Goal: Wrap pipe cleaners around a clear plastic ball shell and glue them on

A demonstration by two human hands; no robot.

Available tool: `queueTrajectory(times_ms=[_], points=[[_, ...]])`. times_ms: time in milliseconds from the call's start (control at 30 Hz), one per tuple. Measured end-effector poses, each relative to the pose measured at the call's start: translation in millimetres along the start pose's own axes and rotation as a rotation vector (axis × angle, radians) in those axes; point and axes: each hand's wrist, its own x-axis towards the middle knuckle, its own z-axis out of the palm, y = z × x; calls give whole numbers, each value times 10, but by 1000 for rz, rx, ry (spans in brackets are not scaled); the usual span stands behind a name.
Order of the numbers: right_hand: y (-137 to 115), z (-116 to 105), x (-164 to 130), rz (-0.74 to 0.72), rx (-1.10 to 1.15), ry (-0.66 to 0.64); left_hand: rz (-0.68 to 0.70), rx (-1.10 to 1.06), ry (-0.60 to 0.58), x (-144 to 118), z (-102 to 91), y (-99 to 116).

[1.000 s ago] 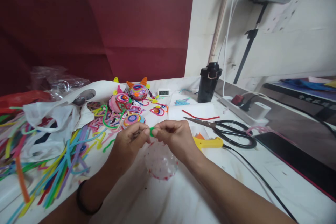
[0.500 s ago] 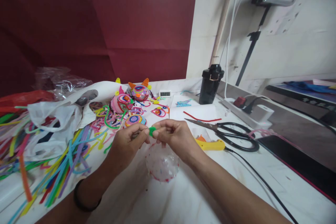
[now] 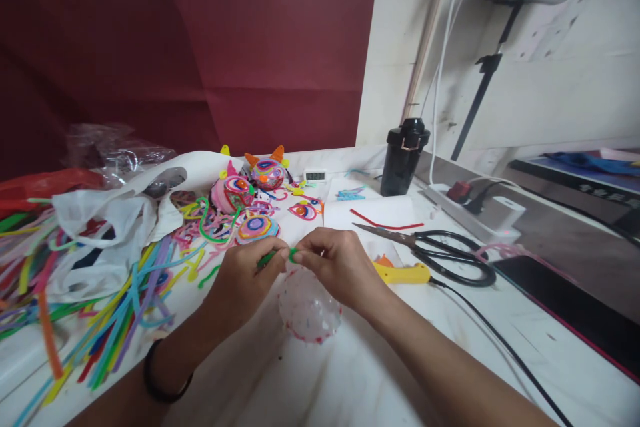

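Between my two hands is a green pipe cleaner [image 3: 293, 254], pinched at both sides. My left hand [image 3: 247, 273] grips it with thumb and forefinger, and a length of it shows along the fingers. My right hand [image 3: 336, 260] pinches the other part; my fingers hide much of it. Just below my hands, a clear plastic dome [image 3: 310, 310] with red bits round its rim rests on the table. Beyond my left hand lies a round coil of coloured pipe cleaners [image 3: 257, 229].
Large black-handled scissors [image 3: 440, 253] and a yellow corded glue gun [image 3: 403, 273] lie to the right, near a phone [image 3: 560, 307]. Loose pipe cleaners [image 3: 125, 313] spread on the left. Decorated animal heads [image 3: 233, 190], a small digital clock [image 3: 315, 177] and a black bottle [image 3: 404, 160] stand behind.
The small green bunch between my fingertips now shows less, and a green length has come into sight along my left fingers. Both hands remain over the dome.
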Motion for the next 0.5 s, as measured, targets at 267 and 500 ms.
queueTrajectory(times_ms=[267, 500], points=[[68, 117, -20, 219, 352, 116, -221, -249, 55, 1, 35, 50], [-70, 205, -33, 360, 724, 235, -307, -502, 215, -48, 162, 142]])
